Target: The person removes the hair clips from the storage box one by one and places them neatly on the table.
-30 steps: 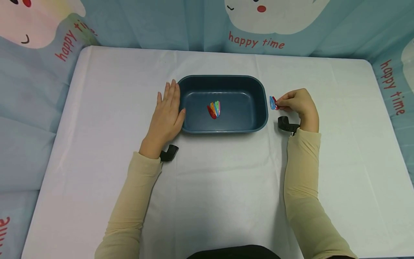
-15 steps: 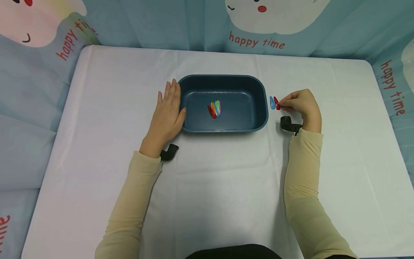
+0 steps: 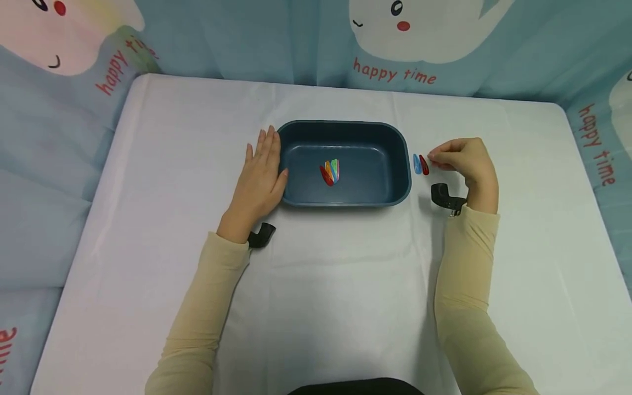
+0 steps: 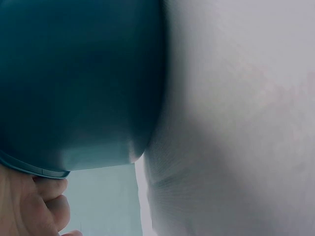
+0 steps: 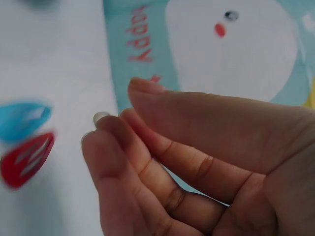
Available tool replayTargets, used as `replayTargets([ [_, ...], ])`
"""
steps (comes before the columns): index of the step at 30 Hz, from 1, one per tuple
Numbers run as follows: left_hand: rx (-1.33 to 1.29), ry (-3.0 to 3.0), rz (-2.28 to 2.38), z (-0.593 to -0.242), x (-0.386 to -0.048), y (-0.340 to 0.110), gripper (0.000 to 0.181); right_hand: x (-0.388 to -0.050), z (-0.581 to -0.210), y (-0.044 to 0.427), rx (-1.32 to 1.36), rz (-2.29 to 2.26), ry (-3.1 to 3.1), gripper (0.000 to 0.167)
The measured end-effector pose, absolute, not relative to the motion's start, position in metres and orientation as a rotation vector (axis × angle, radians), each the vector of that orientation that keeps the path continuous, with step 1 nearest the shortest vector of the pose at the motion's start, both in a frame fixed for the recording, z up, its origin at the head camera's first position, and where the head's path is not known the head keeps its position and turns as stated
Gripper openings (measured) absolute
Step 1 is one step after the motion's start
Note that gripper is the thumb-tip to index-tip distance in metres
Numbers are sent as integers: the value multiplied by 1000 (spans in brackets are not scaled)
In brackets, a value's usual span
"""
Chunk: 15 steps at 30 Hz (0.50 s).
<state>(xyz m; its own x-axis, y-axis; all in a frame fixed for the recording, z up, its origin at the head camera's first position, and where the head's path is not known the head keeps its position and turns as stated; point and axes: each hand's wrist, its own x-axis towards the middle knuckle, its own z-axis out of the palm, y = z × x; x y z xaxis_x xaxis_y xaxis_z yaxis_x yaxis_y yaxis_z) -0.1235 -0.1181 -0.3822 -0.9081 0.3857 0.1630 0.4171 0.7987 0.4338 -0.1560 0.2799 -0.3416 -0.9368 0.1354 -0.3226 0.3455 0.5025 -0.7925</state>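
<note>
- Just left of right hand (image 3: 471, 164): red clip (image 3: 424, 164), then blue clip (image 3: 417, 164), still outside.
- Right of straight-fingered left hand (image 3: 259, 181), inside bin (image 3: 367, 178): several clips (image 3: 330, 172) already.
- Between right hand's parted tips: nothing pinched.

The blue clip (image 5: 22, 120) and red clip (image 5: 27, 161) were blurred in the right wrist view; the basin (image 4: 83, 83) was cut off in the left wrist view, the tabletop (image 3: 336, 296) in the head view.

Smooth, plastic-looking tray (image 3: 367, 175), faintly shiny; 2 glossy clips (image 3: 424, 165) beside it; matt, lightly creased cloth (image 3: 345, 291).
</note>
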Motion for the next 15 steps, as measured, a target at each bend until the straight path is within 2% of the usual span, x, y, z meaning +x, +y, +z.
replayTargets([
  [6,-644,-2915,-720,-384,-123,-119,64,-153,-325,260,270,-1492,2534,11],
  [15,-637,-2921,-719,-383,-122,-118,65,-152,-309,223,49,-1414,2571,22],
])
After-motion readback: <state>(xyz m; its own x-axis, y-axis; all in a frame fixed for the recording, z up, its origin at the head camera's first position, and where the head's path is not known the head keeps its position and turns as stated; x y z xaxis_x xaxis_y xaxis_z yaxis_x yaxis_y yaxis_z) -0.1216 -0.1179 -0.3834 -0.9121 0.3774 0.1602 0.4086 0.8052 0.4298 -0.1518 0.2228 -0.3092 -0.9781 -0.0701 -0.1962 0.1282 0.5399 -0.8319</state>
